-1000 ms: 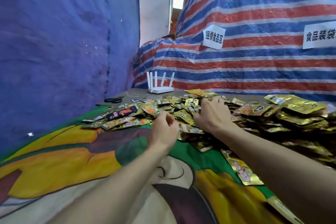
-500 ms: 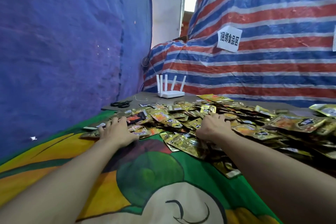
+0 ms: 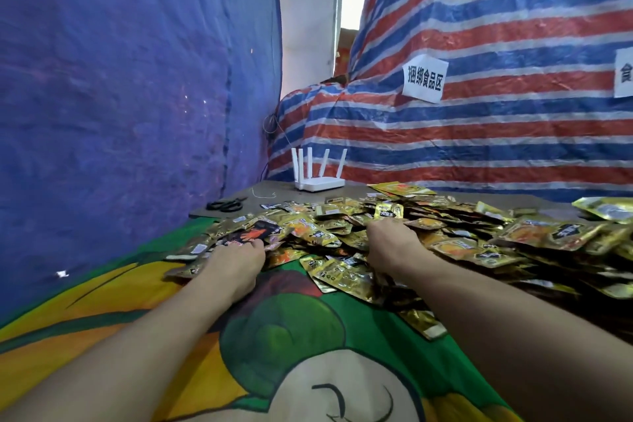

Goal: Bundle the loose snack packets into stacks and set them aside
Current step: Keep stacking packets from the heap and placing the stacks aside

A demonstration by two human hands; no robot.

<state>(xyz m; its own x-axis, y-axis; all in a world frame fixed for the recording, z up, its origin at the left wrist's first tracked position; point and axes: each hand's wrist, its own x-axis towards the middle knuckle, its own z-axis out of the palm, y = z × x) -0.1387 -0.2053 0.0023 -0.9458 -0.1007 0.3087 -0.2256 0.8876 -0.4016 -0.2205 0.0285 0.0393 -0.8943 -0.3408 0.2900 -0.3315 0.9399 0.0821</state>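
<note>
Loose heap of shiny gold snack packets (image 3: 459, 247); left hand (image 3: 236, 260) flat on them, right hand (image 3: 390, 245) grip unclear, fingers buried.

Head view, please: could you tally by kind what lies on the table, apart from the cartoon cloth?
Snack packets: too many to count, one loose heap
White router: 1
Black scissors: 1
White string: 1
Hands on the heap: 2, the left hand and the right hand
Total: 5, packets aside
</note>
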